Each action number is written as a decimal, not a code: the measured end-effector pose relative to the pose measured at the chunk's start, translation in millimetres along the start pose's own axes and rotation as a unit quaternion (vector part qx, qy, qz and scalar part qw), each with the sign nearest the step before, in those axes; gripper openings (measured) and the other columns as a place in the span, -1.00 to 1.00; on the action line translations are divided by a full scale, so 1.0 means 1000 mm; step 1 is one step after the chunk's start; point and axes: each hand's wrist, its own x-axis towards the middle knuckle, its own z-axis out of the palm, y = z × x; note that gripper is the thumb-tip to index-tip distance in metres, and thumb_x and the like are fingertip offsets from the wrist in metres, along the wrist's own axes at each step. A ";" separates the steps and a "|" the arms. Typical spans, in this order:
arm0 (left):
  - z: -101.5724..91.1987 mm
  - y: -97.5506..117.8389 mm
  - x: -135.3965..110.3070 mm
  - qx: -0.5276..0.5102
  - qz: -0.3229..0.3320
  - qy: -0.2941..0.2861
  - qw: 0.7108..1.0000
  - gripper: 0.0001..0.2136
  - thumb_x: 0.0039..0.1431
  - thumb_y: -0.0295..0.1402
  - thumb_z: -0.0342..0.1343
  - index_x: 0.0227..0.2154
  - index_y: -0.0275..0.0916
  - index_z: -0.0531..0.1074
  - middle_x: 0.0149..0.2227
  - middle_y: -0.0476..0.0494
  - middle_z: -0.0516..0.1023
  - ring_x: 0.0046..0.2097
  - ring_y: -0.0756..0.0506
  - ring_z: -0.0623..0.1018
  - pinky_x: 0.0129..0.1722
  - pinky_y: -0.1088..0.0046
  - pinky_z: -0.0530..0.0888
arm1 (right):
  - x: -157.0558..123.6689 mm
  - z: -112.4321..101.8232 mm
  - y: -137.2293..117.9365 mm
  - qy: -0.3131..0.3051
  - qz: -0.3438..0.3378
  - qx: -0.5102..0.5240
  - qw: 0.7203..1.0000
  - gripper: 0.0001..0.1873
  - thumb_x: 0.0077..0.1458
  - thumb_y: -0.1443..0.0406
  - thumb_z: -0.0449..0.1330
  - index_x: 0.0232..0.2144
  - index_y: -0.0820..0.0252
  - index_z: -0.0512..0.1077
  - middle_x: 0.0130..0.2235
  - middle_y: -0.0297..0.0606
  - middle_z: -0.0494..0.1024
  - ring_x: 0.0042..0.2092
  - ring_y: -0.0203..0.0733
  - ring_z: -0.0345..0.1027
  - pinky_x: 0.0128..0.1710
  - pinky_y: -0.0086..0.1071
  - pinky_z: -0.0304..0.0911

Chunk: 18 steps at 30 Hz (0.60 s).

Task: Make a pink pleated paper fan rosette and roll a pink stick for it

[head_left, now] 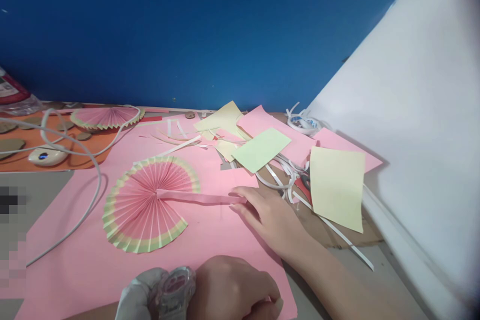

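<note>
A round pleated paper fan (131, 210), pink with a yellow and green rim, lies spread on a pink paper sheet (75, 240). From its centre a narrow pink paper strip (198, 197) runs to the right. My right hand (268, 217) pinches the far end of that strip between thumb and fingers. Nearer to me, my left hand (234, 285), wearing a clear watch (175, 290) at the wrist, rests low over the sheet with its fingers curled in. What they hold, if anything, is hidden.
Loose green paper (262, 149), yellow paper (337, 185) and white strips lie at the right, partly over scissors (305, 181). Another pleated fan (107, 117), a white cable (98, 180) and a white device (48, 156) are at left. A blue wall (225, 35) stands behind.
</note>
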 end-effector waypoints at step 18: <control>-0.008 0.006 0.002 -0.016 -0.001 0.015 1.000 -0.71 0.06 -0.46 -0.04 -0.75 -0.19 0.17 -0.73 0.10 0.17 -0.63 0.03 0.15 -0.61 0.57 0.19 | -0.006 -0.002 0.006 0.013 0.032 0.052 0.998 -0.87 0.20 0.22 0.08 -0.20 0.08 0.35 -0.20 -0.29 0.44 -0.19 -0.16 0.30 -0.21 -0.29 0.17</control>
